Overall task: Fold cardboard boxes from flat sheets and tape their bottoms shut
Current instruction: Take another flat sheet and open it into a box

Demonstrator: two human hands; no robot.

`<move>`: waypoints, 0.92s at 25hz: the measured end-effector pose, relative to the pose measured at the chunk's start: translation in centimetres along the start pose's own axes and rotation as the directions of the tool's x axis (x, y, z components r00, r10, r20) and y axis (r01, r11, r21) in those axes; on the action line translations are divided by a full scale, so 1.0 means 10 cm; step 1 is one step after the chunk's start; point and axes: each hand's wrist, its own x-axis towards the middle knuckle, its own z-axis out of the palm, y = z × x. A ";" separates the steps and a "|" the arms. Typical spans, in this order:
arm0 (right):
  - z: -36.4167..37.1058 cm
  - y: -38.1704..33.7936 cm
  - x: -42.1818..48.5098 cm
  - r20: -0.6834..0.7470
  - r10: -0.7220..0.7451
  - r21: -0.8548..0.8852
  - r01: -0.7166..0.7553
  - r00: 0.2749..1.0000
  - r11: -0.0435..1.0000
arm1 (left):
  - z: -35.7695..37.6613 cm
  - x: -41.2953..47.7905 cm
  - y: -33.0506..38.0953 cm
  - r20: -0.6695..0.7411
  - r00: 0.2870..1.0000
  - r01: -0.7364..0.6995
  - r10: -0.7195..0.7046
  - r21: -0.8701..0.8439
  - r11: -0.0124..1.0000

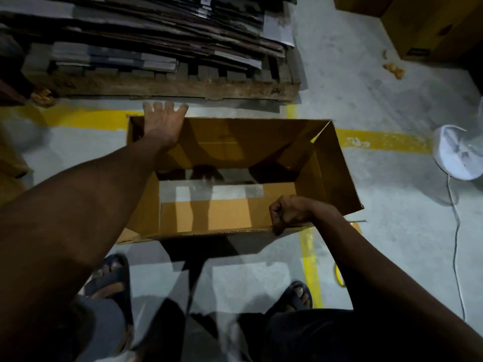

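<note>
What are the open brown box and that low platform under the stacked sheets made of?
The open brown box looks like matte cardboard: thin creased walls, folded flaps. The low platform seems rough, unfinished wood, probably a pallet: worn, blotchy planks.

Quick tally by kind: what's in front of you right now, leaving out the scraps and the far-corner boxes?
Open cardboard box: 1
Stack of flat cardboard sheets: 1
Wooden pallet: 1
White fan: 1
Yellow tape roll, partly hidden: 1
Total: 5
</note>
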 end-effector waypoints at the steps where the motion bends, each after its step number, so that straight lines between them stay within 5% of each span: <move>1: 0.01 0.03 0.01 -0.001 -0.002 0.022 0.002 1.000 1.000 | -0.03 -0.11 -0.05 -0.012 1.000 0.016 -0.016 0.019 1.000; 6: 0.02 0.21 -0.01 -0.147 0.086 0.054 -0.078 0.985 0.995 | 0.05 -0.87 -0.33 0.161 0.959 0.271 -0.236 -0.252 0.929; 10: 0.02 0.20 -0.29 -0.393 0.242 -0.196 -0.338 0.887 0.920 | 0.20 -1.52 -0.31 0.333 0.892 0.431 -0.307 -0.416 0.800; 14: 0.11 0.23 -0.52 -0.659 0.254 -0.138 -0.447 0.708 0.884 | 0.23 -1.99 -0.12 0.357 0.921 0.299 -0.158 -0.384 0.874; 18: 0.15 0.35 -0.57 -0.588 0.408 0.058 -0.468 0.698 0.882 | 0.32 -2.03 0.01 0.415 0.901 0.124 0.124 -0.522 0.844; 21: 0.08 0.41 -0.60 -0.783 0.388 0.121 -0.493 0.486 0.862 | 0.34 -1.98 0.15 0.421 0.872 0.071 0.249 -0.613 0.787; 23: 0.03 0.49 -0.60 -0.798 0.442 0.218 -0.488 0.410 0.845 | 0.32 -2.00 0.27 0.407 0.873 0.067 0.269 -0.647 0.760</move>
